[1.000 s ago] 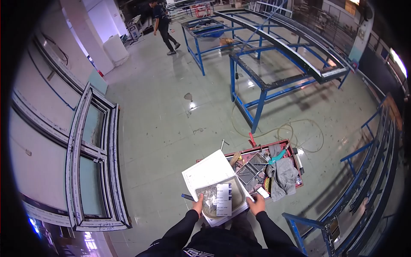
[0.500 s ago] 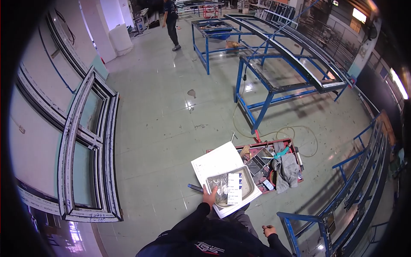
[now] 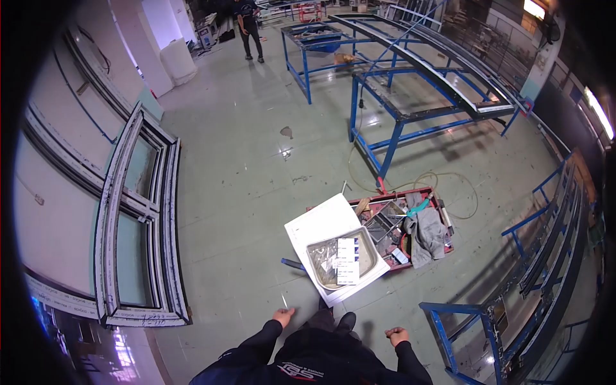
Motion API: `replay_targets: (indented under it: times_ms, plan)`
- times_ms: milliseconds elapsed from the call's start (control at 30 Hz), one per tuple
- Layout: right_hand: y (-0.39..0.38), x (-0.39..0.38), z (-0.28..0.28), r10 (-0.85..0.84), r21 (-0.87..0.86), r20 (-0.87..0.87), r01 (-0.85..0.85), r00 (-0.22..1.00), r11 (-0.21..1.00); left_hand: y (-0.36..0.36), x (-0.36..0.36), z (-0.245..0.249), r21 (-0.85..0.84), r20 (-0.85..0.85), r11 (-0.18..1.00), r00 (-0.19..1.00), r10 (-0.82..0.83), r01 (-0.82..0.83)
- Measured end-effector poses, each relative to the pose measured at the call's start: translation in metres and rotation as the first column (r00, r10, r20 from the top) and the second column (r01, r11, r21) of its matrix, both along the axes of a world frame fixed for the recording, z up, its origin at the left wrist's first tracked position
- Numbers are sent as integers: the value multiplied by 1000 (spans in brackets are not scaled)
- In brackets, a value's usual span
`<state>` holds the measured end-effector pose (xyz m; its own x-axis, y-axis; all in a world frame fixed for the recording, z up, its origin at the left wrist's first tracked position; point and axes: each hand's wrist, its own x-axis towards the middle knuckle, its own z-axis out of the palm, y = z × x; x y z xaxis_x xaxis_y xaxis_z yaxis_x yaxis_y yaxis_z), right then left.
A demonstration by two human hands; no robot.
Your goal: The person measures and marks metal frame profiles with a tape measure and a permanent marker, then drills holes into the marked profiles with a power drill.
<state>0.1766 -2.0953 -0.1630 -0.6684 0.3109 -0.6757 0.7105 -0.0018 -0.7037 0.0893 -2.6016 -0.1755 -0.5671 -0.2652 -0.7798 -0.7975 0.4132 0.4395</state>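
My left hand (image 3: 283, 316) is in the air near my body, holding nothing, fingers loosely apart. It is just below a white board or sheet (image 3: 317, 219) bearing a shallow beige tray (image 3: 368, 264). In the tray are a clear plastic bag (image 3: 321, 262) of small contents and a white printed card (image 3: 347, 262) with blue marks. A blue-and-black handle (image 3: 293, 264) sticks out at the board's left edge; the rest of it is hidden. Off to the right, my right hand (image 3: 397, 335) is curled closed at my side, with nothing visible in it.
Behind the tray, a red toolbox (image 3: 420, 192) holds tools and a grey cloth (image 3: 426, 236). A hose (image 3: 476, 204) loops on the floor. Blue metal stands (image 3: 393, 151) carry a long frame, and another blue rack (image 3: 452, 308) is at right. Window frames (image 3: 110, 237) lean left. A person (image 3: 249, 29) stands far off.
My left hand has let go of the tray's edge and drawn back toward my body. The view has shifted slightly. The distant person has turned toward me.
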Motion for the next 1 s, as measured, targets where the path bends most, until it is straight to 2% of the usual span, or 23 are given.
replay_targets:
  times_ms: [33,100,133,167,200,300,333,400,433,467,533,567,600,633,667,700,733,767,800,867,933,967,1000]
  plan:
    - [15,20,-34,37,9,39,-37,999,999,-6,23,8,10,55,1000,998,5,-6]
    - [25,43,-47,124,26,264,-136,957,990,-23,66,-3,21,110,1000,994,-23,20]
    - [18,39,-26,312,80,320,-354,894,932,-32,84,-12,51,87,997,994,-59,54]
    - [9,38,-4,474,121,389,-553,790,824,-41,100,-22,79,67,993,993,-96,91]
    - [6,40,-19,546,122,455,-657,704,744,-51,111,-29,107,43,986,990,-135,130]
    - [-45,5,4,732,196,507,-888,454,415,-90,122,-26,100,160,985,975,-153,139]
    - [-74,-12,28,726,190,506,-881,466,433,-107,130,-27,103,25,953,957,-288,284]
    - [-131,-49,22,794,41,485,-917,366,397,-156,141,-39,30,-229,834,816,-531,551]
    - [-164,-65,10,828,-35,462,-926,318,376,-186,137,-42,-16,-262,851,819,-510,525]
    - [-204,-72,13,743,-44,401,-799,536,600,-219,141,-42,-60,-289,864,820,-495,500]
    - [-285,-89,-16,789,-30,289,-818,543,574,-268,171,-32,-121,-329,884,822,-466,453]
    - [-314,-100,-29,808,-20,241,-830,537,558,-289,165,-21,200,-153,962,976,-154,183]
    - [-343,-118,-44,853,35,200,-873,483,486,-310,158,-5,418,133,841,939,317,-343]
    - [-376,-129,-53,890,86,156,-904,428,419,-328,147,21,354,362,590,688,629,-725]
    - [-409,-144,-41,871,-12,28,-871,491,492,-348,132,38,351,266,570,663,700,-743]
    - [-435,-165,-28,824,-119,-86,-826,561,550,-370,116,44,375,201,613,707,678,-695]
    - [-463,-183,-7,787,-162,-86,-788,611,594,-390,96,44,403,138,654,749,648,-640]
    - [-492,-203,17,749,-199,-82,-747,657,634,-413,71,21,491,90,669,796,599,-559]
    - [-515,-221,42,759,-151,-62,-758,648,634,-432,50,-1,575,35,670,833,553,-469]
    - [-548,-256,59,784,-90,-74,-787,616,610,-428,-39,42,525,-19,695,809,587,-491]
    - [-580,-289,76,759,38,5,-758,652,651,-429,-128,51,613,-93,698,843,529,-371]
    - [-596,-307,81,740,103,43,-740,671,665,-423,-177,79,600,-119,728,864,490,-331]
    - [-611,-325,70,706,148,-18,-696,708,703,-422,-226,110,587,-148,757,882,448,-287]
